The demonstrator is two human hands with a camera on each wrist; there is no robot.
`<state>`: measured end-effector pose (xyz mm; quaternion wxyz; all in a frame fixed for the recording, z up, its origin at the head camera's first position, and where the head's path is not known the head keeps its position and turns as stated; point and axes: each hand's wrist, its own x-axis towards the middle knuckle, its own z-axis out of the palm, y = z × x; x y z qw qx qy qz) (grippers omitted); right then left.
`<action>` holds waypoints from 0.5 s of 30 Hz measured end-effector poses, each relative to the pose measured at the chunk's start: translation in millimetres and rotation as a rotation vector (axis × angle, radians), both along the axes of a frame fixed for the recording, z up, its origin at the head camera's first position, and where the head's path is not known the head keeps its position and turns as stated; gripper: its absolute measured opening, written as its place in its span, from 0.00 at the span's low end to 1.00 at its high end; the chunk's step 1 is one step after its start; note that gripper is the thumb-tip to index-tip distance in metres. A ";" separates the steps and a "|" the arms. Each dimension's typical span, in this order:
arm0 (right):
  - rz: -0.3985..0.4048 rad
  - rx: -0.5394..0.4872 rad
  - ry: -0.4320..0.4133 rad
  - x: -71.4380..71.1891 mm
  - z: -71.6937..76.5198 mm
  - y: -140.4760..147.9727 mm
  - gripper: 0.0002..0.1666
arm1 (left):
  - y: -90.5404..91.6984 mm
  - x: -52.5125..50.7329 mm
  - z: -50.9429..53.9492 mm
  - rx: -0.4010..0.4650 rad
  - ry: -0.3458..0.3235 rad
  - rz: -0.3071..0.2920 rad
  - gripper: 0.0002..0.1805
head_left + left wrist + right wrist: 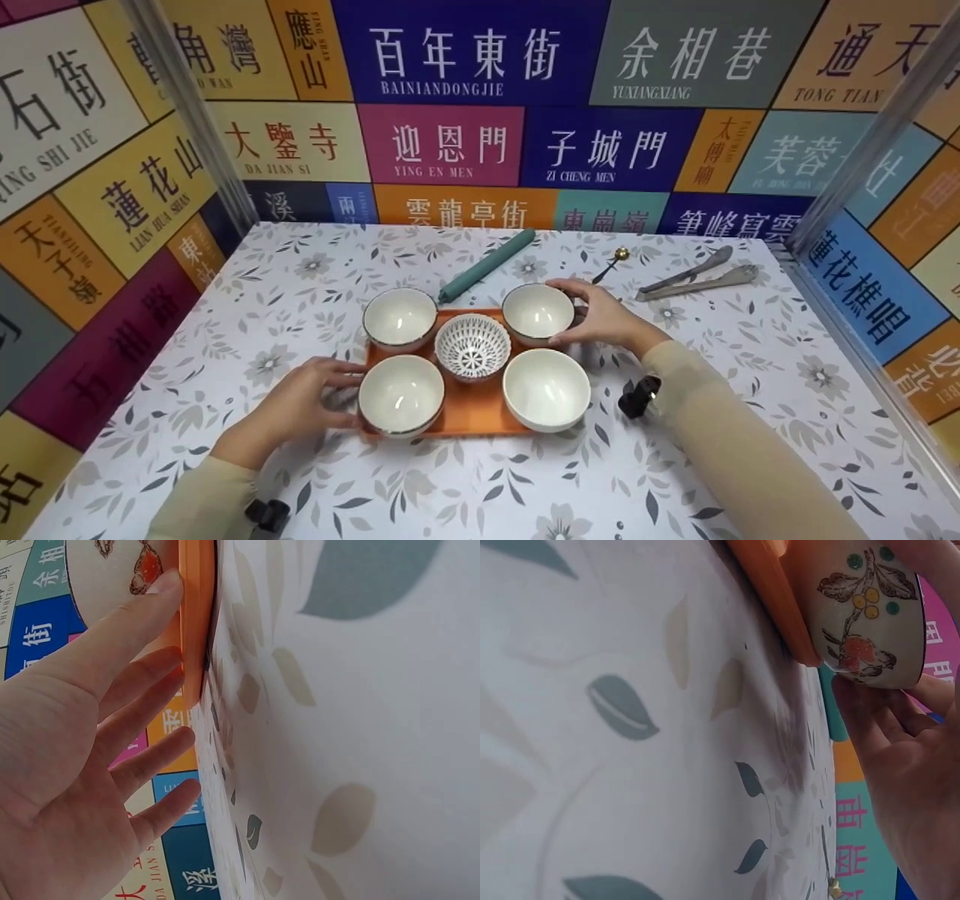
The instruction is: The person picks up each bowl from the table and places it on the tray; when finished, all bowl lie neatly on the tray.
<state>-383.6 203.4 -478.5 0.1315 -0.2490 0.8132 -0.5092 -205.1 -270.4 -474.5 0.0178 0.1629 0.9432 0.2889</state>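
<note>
An orange tray (472, 416) carries several white bowls around a smaller patterned bowl (472, 346) in its middle. My right hand (600, 311) holds the far-right bowl (538, 313) by its side, thumb and fingers spread round it. The right wrist view shows fruit and leaves painted on that bowl (870, 622). On the left, my left hand (307, 397) is beside the near-left bowl (401, 395), its fingers at the tray's left end. In the left wrist view, the fingers (142, 682) are extended and the thumb reaches the tray edge (196, 615).
Behind the tray lies a green cylindrical roll (487, 266). Toward the back right are a small gold-ended spoon (616, 259) and tongs (697, 277). Far-left (400, 319) and near-right (546, 390) bowls also stand on the tray. Printed panels (450, 142) enclose the patterned tabletop.
</note>
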 end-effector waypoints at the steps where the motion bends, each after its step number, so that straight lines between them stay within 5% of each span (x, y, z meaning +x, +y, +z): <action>1: 0.001 0.004 0.002 -0.2 -0.1 0.0 0.61 | 0.2 -0.2 -0.2 0.001 0.000 -0.001 0.31; 15: -0.005 0.074 0.108 8.2 2.1 20.2 0.58 | 4.6 2.8 3.8 -0.050 -0.009 0.017 0.33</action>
